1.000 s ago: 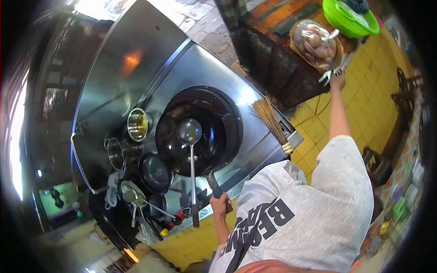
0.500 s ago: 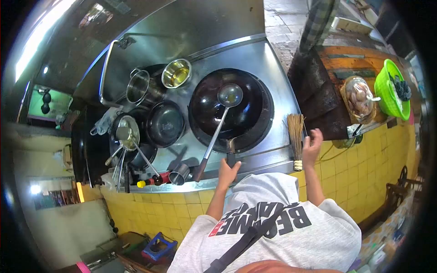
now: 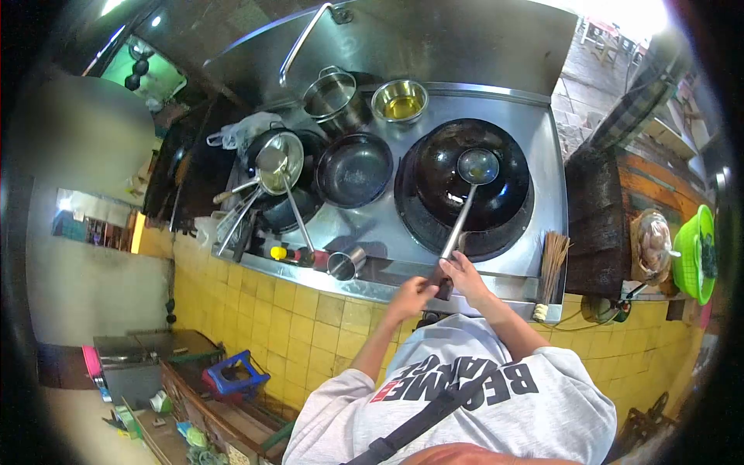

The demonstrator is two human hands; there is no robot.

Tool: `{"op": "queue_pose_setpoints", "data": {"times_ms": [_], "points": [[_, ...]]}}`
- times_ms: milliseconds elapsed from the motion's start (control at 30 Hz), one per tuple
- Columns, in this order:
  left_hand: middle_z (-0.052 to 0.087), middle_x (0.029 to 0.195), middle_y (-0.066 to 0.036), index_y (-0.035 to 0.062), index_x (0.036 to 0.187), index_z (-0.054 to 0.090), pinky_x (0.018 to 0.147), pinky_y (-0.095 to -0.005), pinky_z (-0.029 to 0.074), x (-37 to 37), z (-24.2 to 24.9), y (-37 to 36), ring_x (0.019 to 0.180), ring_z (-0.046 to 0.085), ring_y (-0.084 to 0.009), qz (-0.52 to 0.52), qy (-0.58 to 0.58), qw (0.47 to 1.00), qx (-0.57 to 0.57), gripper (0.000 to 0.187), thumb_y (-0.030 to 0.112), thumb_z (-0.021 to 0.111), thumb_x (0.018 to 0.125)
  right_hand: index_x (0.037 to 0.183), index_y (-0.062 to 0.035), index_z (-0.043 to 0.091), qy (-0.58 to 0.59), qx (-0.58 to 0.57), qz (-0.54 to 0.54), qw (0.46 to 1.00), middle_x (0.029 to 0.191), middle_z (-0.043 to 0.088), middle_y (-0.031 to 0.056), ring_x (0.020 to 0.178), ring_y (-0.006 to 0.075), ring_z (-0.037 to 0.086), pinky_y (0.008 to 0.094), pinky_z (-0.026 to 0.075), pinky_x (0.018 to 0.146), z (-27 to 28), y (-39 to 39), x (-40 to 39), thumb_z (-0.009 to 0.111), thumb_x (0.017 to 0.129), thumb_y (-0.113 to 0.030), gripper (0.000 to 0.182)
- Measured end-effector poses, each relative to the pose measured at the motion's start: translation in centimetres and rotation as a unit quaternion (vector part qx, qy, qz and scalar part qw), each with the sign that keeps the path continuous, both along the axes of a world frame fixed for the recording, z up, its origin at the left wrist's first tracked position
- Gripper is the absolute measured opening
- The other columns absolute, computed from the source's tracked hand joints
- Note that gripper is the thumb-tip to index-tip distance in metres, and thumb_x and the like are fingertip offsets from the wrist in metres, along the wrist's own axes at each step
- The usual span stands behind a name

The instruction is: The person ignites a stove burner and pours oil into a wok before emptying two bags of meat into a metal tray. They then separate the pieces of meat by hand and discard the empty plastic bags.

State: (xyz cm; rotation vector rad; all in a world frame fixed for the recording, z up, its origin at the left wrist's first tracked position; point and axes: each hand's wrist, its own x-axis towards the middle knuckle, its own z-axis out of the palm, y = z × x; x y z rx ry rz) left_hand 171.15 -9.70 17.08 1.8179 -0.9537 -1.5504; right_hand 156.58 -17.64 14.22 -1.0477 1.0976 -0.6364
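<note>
Inside the rounded black wok (image 3: 442, 184), a shiny metal ladle (image 3: 466, 208).

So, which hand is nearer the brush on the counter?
Right. The right hand, by the ladle handle, is to the brush's left in the picture; the left hand is farther left.

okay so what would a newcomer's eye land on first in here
Probably the large black wok on the steel counter, with a long-handled ladle reaching over it. Next, likely the bright green basket at the far right and the yellow tiles below the counter's front.
</note>
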Motion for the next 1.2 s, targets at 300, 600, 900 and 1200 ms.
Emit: {"op": "queue_pose_setpoints", "data": {"times_ms": [300, 600, 900, 1200], "points": [[0.063, 0.088, -0.007, -0.0004, 0.105, 0.058, 0.070, -0.0252, 0.048, -1.5, 2.3, 3.1, 0.079, 0.059, -0.0119, 0.003, 0.108, 0.991, -0.076, 0.030, 0.022, 0.062, 0.085, 0.091, -0.0080, 0.045, -0.133, 0.222, -0.126, 0.958, 0.066, 0.049, 0.0034, 0.050, 0.0142, 0.052, 0.0264, 0.043, 0.040, 2.1, -1.1, -3.5, 0.060, 0.082, -0.008, 0.018], [0.062, 0.089, -0.005, 0.0014, 0.109, 0.056, 0.073, -0.0260, 0.046, 2.7, 1.2, 4.4, 0.082, 0.058, -0.0121, 0.052, -0.009, 0.997, -0.055, 0.033, 0.022, 0.063, 0.084, 0.112, 0.0005, 0.047, 0.135, 0.035, 0.026, 0.990, 0.065, 0.052, 0.0050, 0.049, 0.0133, 0.054, 0.0271, 0.046, 0.045, 0.6, -1.4, -7.6, 0.061, 0.080, -0.007, 0.035], [0.064, 0.092, -0.010, 0.0019, 0.106, 0.058, 0.075, -0.0292, 0.047, 2.5, -0.4, 9.3, 0.083, 0.061, -0.0164, 0.124, -0.058, 0.989, -0.051, 0.033, 0.025, 0.064, 0.083, 0.113, 0.0017, 0.049, 0.396, -0.297, 0.199, 0.846, 0.116, 0.050, 0.0243, 0.105, 0.0401, 0.050, 0.0422, 0.043, 0.086, 2.1, -6.4, -3.3, 0.068, 0.074, -0.018, 0.048], [0.065, 0.088, -0.008, 0.0025, 0.100, 0.062, 0.071, -0.0277, 0.047, -0.2, -7.0, 15.8, 0.078, 0.059, -0.0141, 0.236, 0.051, 0.969, -0.047, 0.023, 0.019, 0.058, 0.086, 0.116, 0.0015, 0.051, 0.141, -0.408, 0.357, 0.829, 0.117, 0.053, 0.0216, 0.103, 0.0317, 0.056, 0.0357, 0.046, 0.085, -2.3, -17.9, 27.7, 0.065, 0.077, -0.027, 0.050]]}}
